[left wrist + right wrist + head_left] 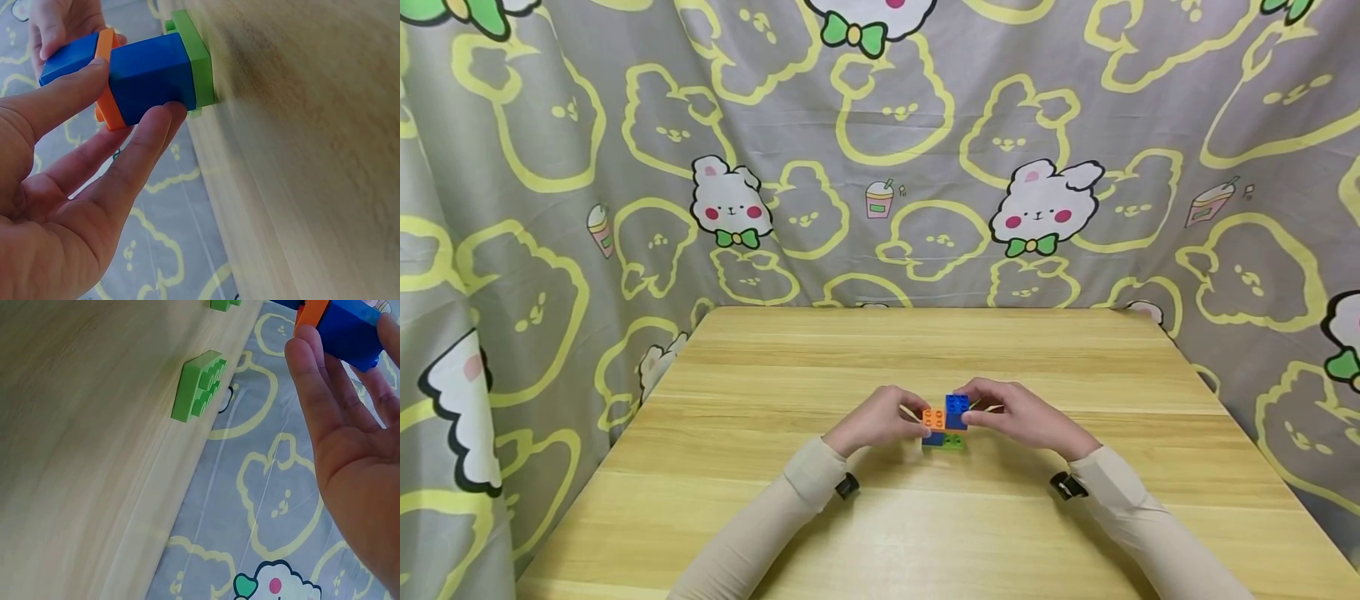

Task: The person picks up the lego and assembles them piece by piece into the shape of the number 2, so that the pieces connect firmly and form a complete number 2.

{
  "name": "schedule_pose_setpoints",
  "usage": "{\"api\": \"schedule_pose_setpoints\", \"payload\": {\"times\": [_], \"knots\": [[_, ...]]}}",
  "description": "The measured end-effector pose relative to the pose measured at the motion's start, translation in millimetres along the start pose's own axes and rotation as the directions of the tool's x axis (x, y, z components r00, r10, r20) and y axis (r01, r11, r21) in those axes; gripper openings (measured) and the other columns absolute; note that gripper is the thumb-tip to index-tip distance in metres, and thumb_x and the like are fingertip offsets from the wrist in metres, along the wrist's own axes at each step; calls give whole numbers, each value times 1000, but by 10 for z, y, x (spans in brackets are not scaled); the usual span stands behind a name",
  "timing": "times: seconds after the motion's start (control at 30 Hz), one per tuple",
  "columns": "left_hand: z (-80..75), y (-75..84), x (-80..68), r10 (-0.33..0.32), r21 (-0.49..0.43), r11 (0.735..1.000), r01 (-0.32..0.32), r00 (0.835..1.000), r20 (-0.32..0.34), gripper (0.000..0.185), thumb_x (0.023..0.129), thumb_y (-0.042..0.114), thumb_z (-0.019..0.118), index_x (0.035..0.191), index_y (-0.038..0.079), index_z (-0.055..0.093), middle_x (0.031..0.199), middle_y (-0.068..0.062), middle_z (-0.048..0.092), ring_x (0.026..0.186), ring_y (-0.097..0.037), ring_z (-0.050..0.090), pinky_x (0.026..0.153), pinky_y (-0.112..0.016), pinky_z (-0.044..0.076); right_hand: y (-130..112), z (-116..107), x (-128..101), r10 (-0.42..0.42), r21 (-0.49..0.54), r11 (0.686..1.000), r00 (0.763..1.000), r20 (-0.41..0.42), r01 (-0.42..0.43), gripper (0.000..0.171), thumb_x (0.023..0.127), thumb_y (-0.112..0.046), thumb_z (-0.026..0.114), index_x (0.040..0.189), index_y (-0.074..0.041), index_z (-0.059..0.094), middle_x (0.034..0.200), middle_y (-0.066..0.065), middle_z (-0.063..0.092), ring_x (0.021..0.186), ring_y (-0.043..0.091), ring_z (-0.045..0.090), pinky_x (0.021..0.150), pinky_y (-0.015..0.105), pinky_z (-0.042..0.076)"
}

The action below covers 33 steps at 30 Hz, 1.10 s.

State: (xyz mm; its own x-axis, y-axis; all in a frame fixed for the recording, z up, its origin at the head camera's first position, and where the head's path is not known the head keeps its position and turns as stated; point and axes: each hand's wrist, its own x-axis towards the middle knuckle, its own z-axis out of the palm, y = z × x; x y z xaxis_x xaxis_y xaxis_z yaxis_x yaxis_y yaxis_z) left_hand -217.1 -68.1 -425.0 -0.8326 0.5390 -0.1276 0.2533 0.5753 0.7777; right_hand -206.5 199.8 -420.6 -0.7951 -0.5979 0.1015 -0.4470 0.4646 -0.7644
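A small stack of toy building bricks stands on the table between both hands. Lowest is a green plate (pixel 195 59), carrying a blue brick (pixel 153 75). An orange plate (pixel 933 417) lies on top of that, its left studs exposed. The upper blue brick (pixel 957 411) rises from the orange plate's right part. My left hand (pixel 880 421) holds the stack by the orange plate and lower blue brick. From the other side, my right hand (pixel 1018 414) pinches the upper blue brick between thumb and fingers.
In the right wrist view, a green studded brick (pixel 200 387) lies on the wooden table (pixel 880 517), near the right hand. A patterned grey curtain (pixel 820 225) hangs behind the table and along both sides. Dark wrist-worn cameras (pixel 1069 486) sit at both cuffs.
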Motion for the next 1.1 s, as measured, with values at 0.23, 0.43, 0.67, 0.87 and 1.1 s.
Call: {"api": "schedule_pose_setpoints", "payload": {"times": [0.23, 0.43, 0.67, 0.87, 1.1], "knots": [[1, -15, 10, -5, 5, 1000, 5, 1000, 0, 32, 90, 18, 81, 118, 5, 75, 112, -6, 75, 96, -16, 73, 81, -30, 59, -8, -2, -6, 2, -1, 1000, 1000, 6, -2, 31, 100, -32, 68, 128, -18, 65, 108, -1, 71, 98, 15, 68, 87, 29, 57], [-3, -3, 0, -7, 9, 1000, 7, 1000, 2, 32, 90, 18, 80, 119, 5, 75, 111, -5, 75, 95, -13, 72, 80, -28, 58, -22, 2, -4, 14, -10, 1000, 1000, 3, -14, 31, 101, -35, 66, 128, -21, 65, 108, -5, 71, 98, 14, 68, 87, 29, 56], [-8, -4, 4, 2, 2, 1000, -2, 1000, 3, 32, 90, 18, 81, 118, 4, 74, 111, -6, 75, 94, -14, 73, 80, -28, 59, -26, -3, -1, 6, -12, 1000, 1000, 3, -6, 30, 100, -33, 67, 128, -21, 64, 108, -5, 71, 99, 13, 67, 90, 33, 57], [-2, -10, 6, 4, -2, 1000, -4, 1000, 6, 32, 90, 17, 81, 118, 4, 74, 112, -7, 75, 95, -15, 73, 80, -29, 59, -6, -1, 7, -19, -16, 1000, 1000, 2, 19, 31, 100, -32, 68, 128, -19, 65, 109, -4, 72, 100, 13, 68, 89, 32, 57], [-6, -6, -2, -7, -5, 1000, 7, 1000, 3, 32, 90, 18, 81, 119, 5, 74, 113, -6, 75, 95, -14, 72, 81, -30, 59, -13, 3, -4, 9, -31, 999, 1000, 0, -9, 32, 100, -37, 67, 129, -23, 64, 109, -7, 71, 101, 11, 67, 91, 34, 56]]}}
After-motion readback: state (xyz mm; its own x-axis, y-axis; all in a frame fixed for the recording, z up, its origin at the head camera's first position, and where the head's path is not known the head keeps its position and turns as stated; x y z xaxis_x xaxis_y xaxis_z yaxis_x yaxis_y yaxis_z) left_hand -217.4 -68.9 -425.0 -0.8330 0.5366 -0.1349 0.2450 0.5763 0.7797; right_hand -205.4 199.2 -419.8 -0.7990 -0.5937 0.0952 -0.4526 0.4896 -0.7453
